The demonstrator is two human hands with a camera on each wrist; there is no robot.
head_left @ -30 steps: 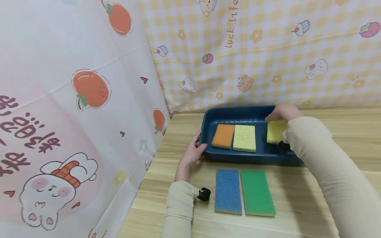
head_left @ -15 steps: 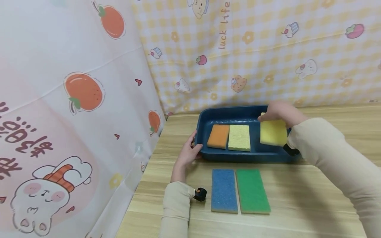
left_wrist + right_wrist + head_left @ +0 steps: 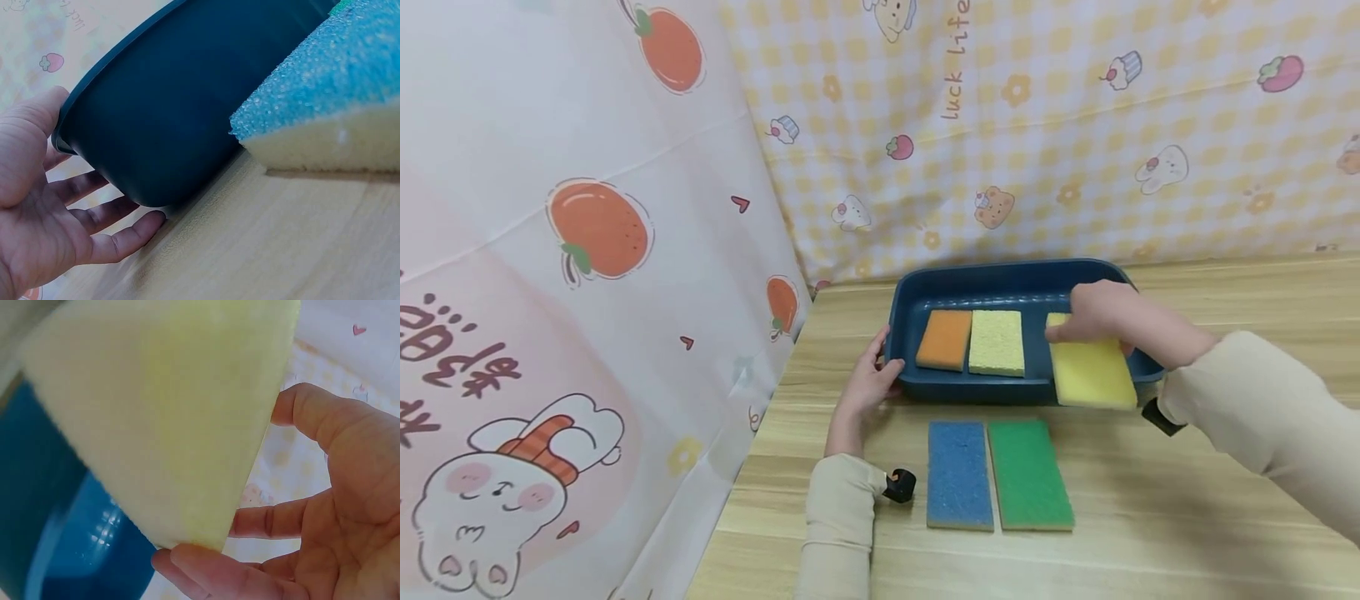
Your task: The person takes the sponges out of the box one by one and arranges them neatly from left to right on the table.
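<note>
My right hand (image 3: pixel 1101 312) pinches a yellow sponge (image 3: pixel 1093 375) by its edges, thumb on one side and fingers on the other. The sponge is tilted and overlaps the near rim of the dark blue tray (image 3: pixel 970 390); its pale face (image 3: pixel 169 419) fills much of the right wrist view. My left hand (image 3: pixel 868 385) grips the tray's left end, thumb at the rim and fingers spread along the outer wall (image 3: pixel 156 112). Inside the tray lie an orange sponge (image 3: pixel 944 340) and a pale yellow sponge (image 3: pixel 997 343), side by side.
In front of the tray, a blue scouring sponge (image 3: pixel 959 475) and a green scouring sponge (image 3: pixel 1032 475) lie side by side on the wooden table (image 3: pixel 1120 533). A printed cloth (image 3: pixel 1045 167) hangs behind, and another (image 3: pixel 700 250) hangs at the left.
My right hand has lifted the yellow sponge from the tray's right part and brought it toward the near rim. The left hand stays at the tray's left end. The head view has shifted slightly.
</note>
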